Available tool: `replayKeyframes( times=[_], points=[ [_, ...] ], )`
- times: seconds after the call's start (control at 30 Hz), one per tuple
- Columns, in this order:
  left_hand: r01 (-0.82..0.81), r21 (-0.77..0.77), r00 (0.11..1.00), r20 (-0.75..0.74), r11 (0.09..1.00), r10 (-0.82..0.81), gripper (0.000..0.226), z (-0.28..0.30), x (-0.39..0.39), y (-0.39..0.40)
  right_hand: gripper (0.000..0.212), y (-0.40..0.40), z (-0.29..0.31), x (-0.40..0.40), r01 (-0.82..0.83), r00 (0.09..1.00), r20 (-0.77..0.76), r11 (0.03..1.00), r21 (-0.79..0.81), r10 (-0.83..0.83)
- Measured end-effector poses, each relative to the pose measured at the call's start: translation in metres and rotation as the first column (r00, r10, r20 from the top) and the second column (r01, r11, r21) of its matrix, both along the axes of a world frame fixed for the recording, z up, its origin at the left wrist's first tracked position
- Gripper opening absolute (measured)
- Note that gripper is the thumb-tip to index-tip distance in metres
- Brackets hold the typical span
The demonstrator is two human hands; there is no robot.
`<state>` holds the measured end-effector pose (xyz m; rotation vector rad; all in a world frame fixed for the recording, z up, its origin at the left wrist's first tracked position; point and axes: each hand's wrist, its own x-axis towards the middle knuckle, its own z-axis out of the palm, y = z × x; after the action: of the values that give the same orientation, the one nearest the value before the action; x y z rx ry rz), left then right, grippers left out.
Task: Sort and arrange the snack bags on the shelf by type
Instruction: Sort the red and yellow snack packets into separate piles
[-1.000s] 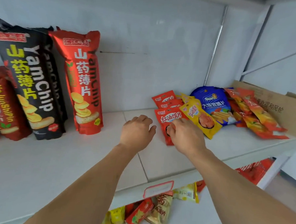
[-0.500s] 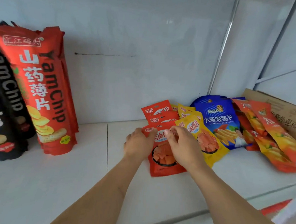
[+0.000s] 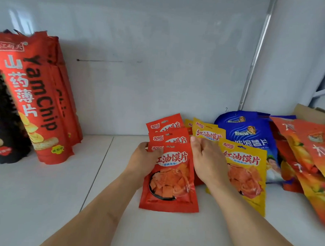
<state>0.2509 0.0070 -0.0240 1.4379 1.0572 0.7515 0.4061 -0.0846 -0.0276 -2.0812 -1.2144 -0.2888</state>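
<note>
Hands first, nearest us: the left hand (image 3: 143, 162) pinches the top-left corner of the front red snack bag (image 3: 170, 181), thumb over its face. The right hand (image 3: 206, 159), fingers loosely curled, rests across that bag's right edge and onto the yellow bags (image 3: 244, 168) just beside it; no firm grip there that I can see. Beyond the fingertips, more red bags (image 3: 166, 129) fan out, still mixed with yellow. Further right, blue bags (image 3: 251, 137) and orange bags (image 3: 311, 149) lie heaped. Well left, tall yam chip bags (image 3: 36, 101) stand upright, already grouped. Looks like sorting's early here, plenty left.

Open shelf (image 3: 106, 176) between upright yam chip bags (image 3: 36, 101) and red snack pouches (image 3: 171, 178).
</note>
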Motion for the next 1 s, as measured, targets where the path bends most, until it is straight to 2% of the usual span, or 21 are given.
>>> replayKeyframes(
  times=[0.13,0.2,0.27,0.4,0.47,0.57,0.63,0.73,0.83,1.0],
  points=[
    [0.037,-0.101,0.998,0.062,0.994,-0.030,0.030,0.003,-0.003,0.004,0.086,0.022,0.001,0.001,-0.113,0.994,-0.014,0.994,-0.013,0.113],
    [0.042,-0.144,0.995,0.094,0.989,-0.028,0.022,0.003,-0.005,0.004,0.083,0.027,-0.001,0.003,-0.110,0.994,-0.005,0.994,-0.022,0.110],
    [0.032,-0.173,0.990,0.137,0.984,-0.008,0.020,0.002,-0.006,0.007,0.080,0.028,-0.003,0.007,-0.072,0.997,0.001,0.997,-0.028,0.072],
    [0.031,-0.231,0.969,0.244,0.973,0.027,0.018,0.004,-0.012,0.014,0.088,0.025,-0.001,0.021,0.085,0.993,-0.066,0.990,-0.114,-0.093],
    [0.034,-0.233,0.962,0.273,0.972,0.031,0.018,0.005,-0.014,0.015,0.086,0.025,0.003,0.018,0.079,0.995,-0.045,0.985,-0.153,-0.087],
    [0.040,-0.220,0.957,0.290,0.975,0.026,0.021,0.005,-0.014,0.013,0.077,0.029,0.008,0.006,0.000,0.999,-0.040,0.985,-0.175,-0.007],
    [0.033,-0.217,0.957,0.289,0.976,0.032,0.021,0.006,-0.014,0.013,0.078,0.035,0.010,0.005,-0.023,0.998,-0.065,0.983,-0.182,0.011],
    [0.019,-0.247,0.958,0.281,0.969,0.053,0.021,0.007,-0.017,0.015,0.087,0.040,0.010,0.013,0.027,0.996,-0.078,0.980,-0.196,-0.043],
    [-0.004,-0.289,0.962,0.261,0.957,0.083,0.019,0.008,-0.023,0.021,0.077,0.038,0.006,0.024,0.096,0.985,-0.112,0.955,-0.282,-0.132],
    [-0.065,-0.301,0.951,0.271,0.951,0.151,0.017,0.008,-0.027,0.027,0.070,0.033,0.009,0.026,0.128,0.970,-0.157,0.937,-0.325,-0.187]
  ],
)
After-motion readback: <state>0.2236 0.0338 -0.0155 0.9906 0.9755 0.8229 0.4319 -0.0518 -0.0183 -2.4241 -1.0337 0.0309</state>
